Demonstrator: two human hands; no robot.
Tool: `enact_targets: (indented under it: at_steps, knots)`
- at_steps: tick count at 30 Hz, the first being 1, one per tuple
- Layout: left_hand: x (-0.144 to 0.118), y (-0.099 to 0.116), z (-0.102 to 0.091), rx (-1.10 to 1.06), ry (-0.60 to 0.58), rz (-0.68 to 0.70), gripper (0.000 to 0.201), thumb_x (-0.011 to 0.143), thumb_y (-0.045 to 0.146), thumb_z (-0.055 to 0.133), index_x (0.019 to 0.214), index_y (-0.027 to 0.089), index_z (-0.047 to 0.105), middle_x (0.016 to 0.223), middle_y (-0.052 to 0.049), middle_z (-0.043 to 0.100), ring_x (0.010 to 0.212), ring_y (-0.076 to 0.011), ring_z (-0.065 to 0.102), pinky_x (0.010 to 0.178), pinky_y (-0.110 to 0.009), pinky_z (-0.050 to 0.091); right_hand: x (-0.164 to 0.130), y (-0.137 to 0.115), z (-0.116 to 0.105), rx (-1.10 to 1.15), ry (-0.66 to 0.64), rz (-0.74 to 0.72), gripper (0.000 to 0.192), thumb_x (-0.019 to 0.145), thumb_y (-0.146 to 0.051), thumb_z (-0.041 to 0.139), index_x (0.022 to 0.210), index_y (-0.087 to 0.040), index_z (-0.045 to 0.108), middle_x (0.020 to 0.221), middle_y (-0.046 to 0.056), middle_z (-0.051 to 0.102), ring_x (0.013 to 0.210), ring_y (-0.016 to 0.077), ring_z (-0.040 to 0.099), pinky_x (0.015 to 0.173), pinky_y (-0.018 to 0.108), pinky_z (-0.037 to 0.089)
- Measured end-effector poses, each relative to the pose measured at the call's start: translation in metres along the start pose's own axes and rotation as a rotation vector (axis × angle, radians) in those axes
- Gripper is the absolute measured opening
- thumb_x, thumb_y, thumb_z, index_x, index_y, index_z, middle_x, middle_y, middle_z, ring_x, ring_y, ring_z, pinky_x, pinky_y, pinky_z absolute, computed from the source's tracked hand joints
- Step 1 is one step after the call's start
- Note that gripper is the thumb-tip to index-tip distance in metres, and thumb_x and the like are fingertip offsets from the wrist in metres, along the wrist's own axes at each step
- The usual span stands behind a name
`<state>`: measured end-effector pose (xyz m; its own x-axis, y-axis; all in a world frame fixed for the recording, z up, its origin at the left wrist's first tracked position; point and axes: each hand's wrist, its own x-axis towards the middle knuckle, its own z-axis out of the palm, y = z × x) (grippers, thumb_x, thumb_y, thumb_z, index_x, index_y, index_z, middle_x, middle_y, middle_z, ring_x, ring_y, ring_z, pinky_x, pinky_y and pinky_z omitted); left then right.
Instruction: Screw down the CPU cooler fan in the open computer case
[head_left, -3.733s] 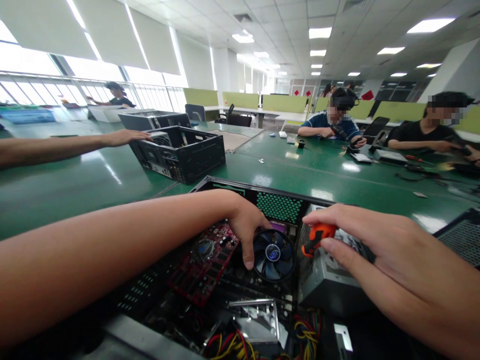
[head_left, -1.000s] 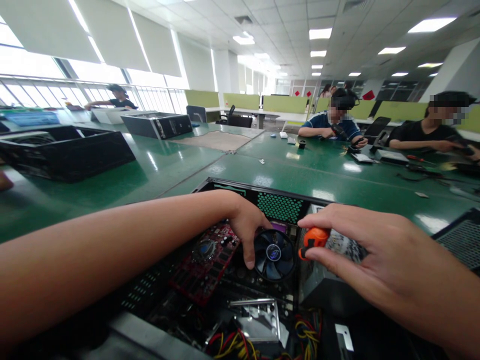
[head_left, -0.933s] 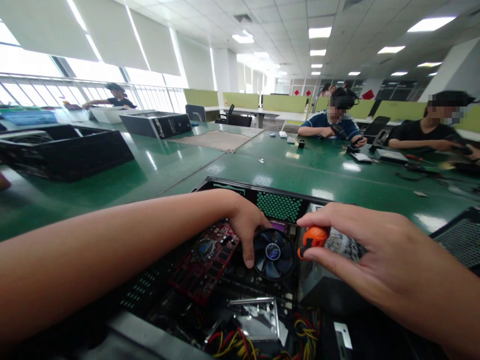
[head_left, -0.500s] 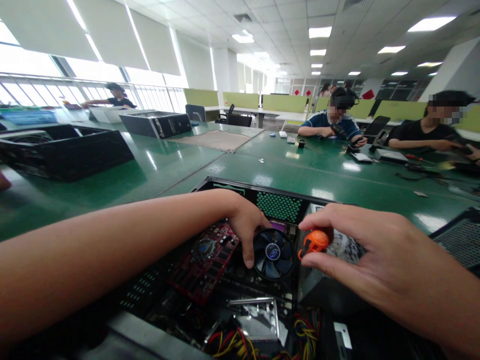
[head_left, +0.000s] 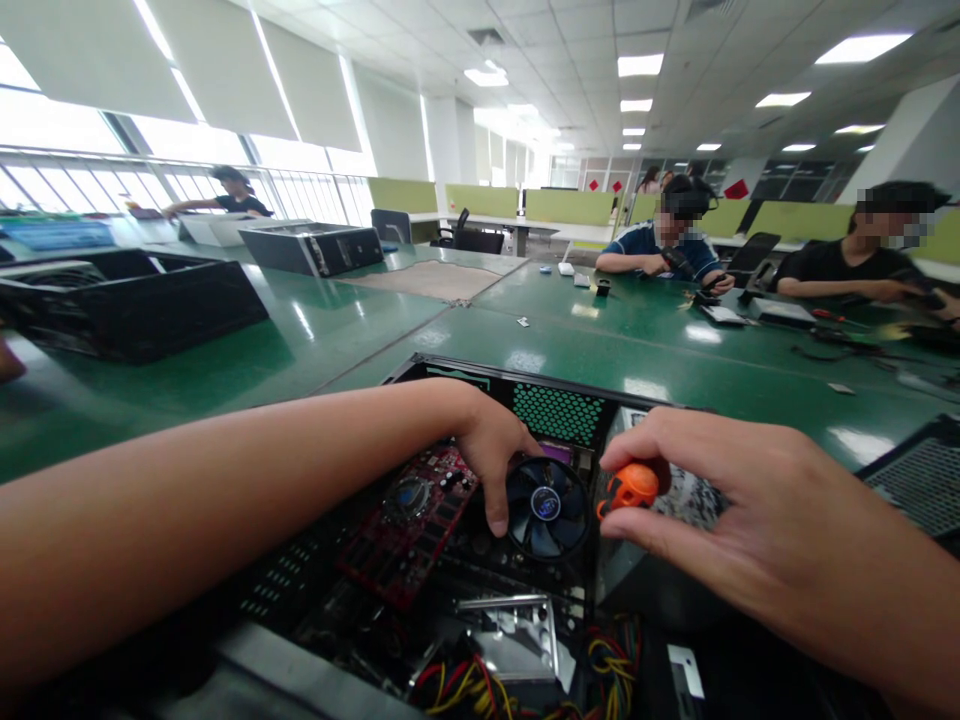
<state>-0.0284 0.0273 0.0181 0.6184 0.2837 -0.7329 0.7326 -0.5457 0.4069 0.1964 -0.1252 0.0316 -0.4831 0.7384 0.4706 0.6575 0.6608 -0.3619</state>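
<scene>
An open computer case (head_left: pixel 480 365) lies before me with its inside showing. My left hand (head_left: pixel 491 455) reaches in and holds the side of a round black CPU cooler fan (head_left: pixel 546 503). Its thumb rests at the fan's left edge, while the other fingers are mostly hidden behind it. Between the thumb and fingers of my right hand (head_left: pixel 720 500) is the orange and black handle of a screwdriver (head_left: pixel 634 485), just right of the fan; its shaft is out of sight. A red graphics card (head_left: pixel 412 510) sits left of the fan, under my left forearm.
Red, yellow and black cables (head_left: pixel 469 685) and a shiny metal bracket (head_left: pixel 517 640) lie in the near part of the case. A grey power supply (head_left: pixel 694 490) is behind my right hand. Other cases (head_left: pixel 127 310) stand on the green table (head_left: pixel 405 325). Several people sit farther off.
My right hand and the screwdriver handle have shifted very slightly, the handle turning a little. My left hand stays in place on the fan.
</scene>
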Motion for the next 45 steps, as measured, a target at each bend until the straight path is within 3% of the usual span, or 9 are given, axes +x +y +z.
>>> enact_targets:
  at_steps: [5,10,15,19,23,29,34,40,45]
  knots:
    - [0.001,-0.003,0.0,-0.003,0.021,0.017,0.095,0.051,0.037,0.102,0.141,0.026,0.075,0.133,-0.002,0.083,0.123,-0.0335,0.076,0.113,-0.039,0.056,-0.009,-0.004,0.0,-0.012,0.03,-0.03,0.02,0.105,-0.025,0.065,0.121,-0.033,0.074,0.112,0.0,0.086,0.092,0.0196,0.083,0.061,0.026,0.062]
    - [0.005,-0.008,0.002,0.02,0.044,0.041,0.085,0.046,0.037,0.103,0.129,0.029,0.082,0.126,0.002,0.085,0.123,-0.0342,0.075,0.112,-0.04,0.057,-0.024,-0.013,0.005,-0.075,0.108,-0.054,0.035,0.107,-0.024,0.059,0.135,-0.045,0.065,0.128,-0.01,0.085,0.107,0.0197,0.085,0.096,0.031,0.07]
    - [0.005,-0.006,0.001,0.046,0.06,0.017,0.086,0.048,0.036,0.102,0.13,0.029,0.081,0.126,0.003,0.085,0.124,-0.0339,0.074,0.113,-0.041,0.057,-0.021,-0.017,0.008,-0.032,0.057,-0.117,0.036,0.107,-0.02,0.06,0.136,-0.04,0.064,0.131,-0.01,0.084,0.111,0.0133,0.084,0.104,0.023,0.064]
    - [0.002,-0.004,0.001,0.047,0.048,0.022,0.085,0.05,0.037,0.101,0.132,0.027,0.079,0.128,0.003,0.084,0.126,-0.0333,0.073,0.114,-0.039,0.056,-0.012,-0.02,0.004,-0.033,0.005,-0.166,0.034,0.107,-0.016,0.058,0.133,-0.036,0.066,0.131,-0.011,0.085,0.113,0.0105,0.082,0.104,0.019,0.062]
    - [-0.001,0.001,0.0,0.041,0.05,-0.005,0.083,0.05,0.035,0.101,0.13,0.026,0.079,0.127,0.002,0.084,0.125,-0.0332,0.073,0.112,-0.038,0.056,-0.006,-0.023,0.002,-0.045,-0.09,-0.19,0.026,0.11,-0.017,0.051,0.118,-0.033,0.069,0.125,-0.006,0.086,0.111,0.0133,0.083,0.097,0.022,0.065]
    - [-0.007,0.005,0.0,0.038,0.07,0.05,0.077,0.057,0.036,0.099,0.13,0.02,0.078,0.122,0.001,0.085,0.12,-0.0327,0.074,0.109,-0.037,0.056,-0.005,-0.023,0.002,-0.032,-0.108,-0.179,0.029,0.107,-0.013,0.051,0.111,-0.03,0.074,0.12,-0.002,0.088,0.107,0.0171,0.084,0.09,0.026,0.068]
    - [-0.004,0.0,0.002,0.065,0.072,0.048,0.079,0.057,0.039,0.098,0.131,0.02,0.077,0.123,0.002,0.084,0.123,-0.0327,0.073,0.11,-0.036,0.055,-0.006,-0.023,0.003,-0.015,-0.105,-0.161,0.034,0.107,-0.013,0.052,0.123,-0.03,0.077,0.125,0.001,0.087,0.107,0.0194,0.085,0.095,0.031,0.068]
    - [0.002,-0.005,0.001,0.078,0.058,0.016,0.085,0.05,0.037,0.1,0.132,0.027,0.078,0.125,0.002,0.084,0.128,-0.0345,0.072,0.115,-0.04,0.053,-0.025,-0.016,0.008,-0.074,-0.016,-0.067,0.023,0.097,-0.031,0.076,0.12,-0.033,0.082,0.101,0.004,0.088,0.097,0.0275,0.085,0.085,0.037,0.069]
    - [0.002,-0.002,0.0,0.036,0.031,0.01,0.086,0.049,0.034,0.101,0.132,0.028,0.079,0.128,0.001,0.084,0.127,-0.0344,0.073,0.112,-0.039,0.057,-0.038,-0.008,0.008,-0.097,-0.022,-0.043,0.017,0.094,-0.041,0.081,0.108,-0.031,0.082,0.09,0.004,0.085,0.088,0.0269,0.082,0.077,0.035,0.066]
